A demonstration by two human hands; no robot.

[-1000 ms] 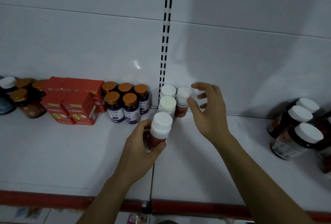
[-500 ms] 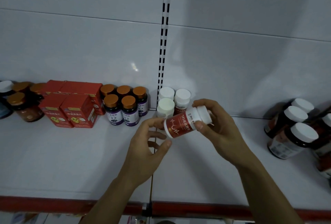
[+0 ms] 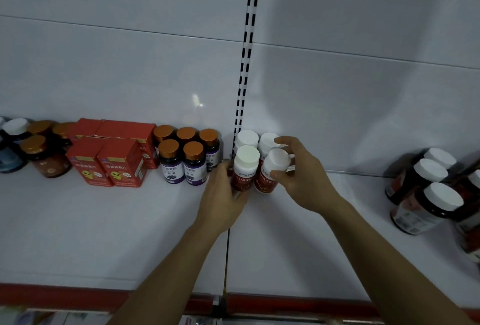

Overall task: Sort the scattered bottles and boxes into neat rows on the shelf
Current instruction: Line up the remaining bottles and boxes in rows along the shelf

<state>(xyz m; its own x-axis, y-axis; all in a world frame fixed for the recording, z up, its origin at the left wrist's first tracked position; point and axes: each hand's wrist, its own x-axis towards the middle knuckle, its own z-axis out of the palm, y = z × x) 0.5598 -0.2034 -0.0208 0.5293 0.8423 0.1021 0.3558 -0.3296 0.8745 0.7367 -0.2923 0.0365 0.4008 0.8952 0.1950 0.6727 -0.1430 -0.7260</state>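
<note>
Four white-capped red bottles stand in a tight block between the two hands, at the back of the shelf (image 3: pixel 104 234) below the slotted upright (image 3: pixel 246 65). Just left of the left hand (image 3: pixel 223 195) are five purple-labelled bottles (image 3: pixel 181 161) with copper caps, nearly touching its fingers; beyond them, further left, sit red boxes (image 3: pixel 114 161) and then dark jars (image 3: pixel 39 156). Well to the right of the right hand (image 3: pixel 304 176) a loose group of large dark jars with white lids (image 3: pixel 428 195) leans at mixed angles. The left hand reaches in from below with its fingers wrapped behind the lower body of the front-left bottle (image 3: pixel 245 166) and its thumb across the front, grasping it upright. The right hand comes in from the right, wrist raised, thumb and curled fingers clasping the cap of the front-right bottle (image 3: pixel 267 182), which tilts with its cap toward that hand and its base close against the front-left bottle. Two back bottles (image 3: pixel 246 137) stand directly behind, touching the pair. Whether the tilted bottle's base rests on the shelf cannot be told.
</note>
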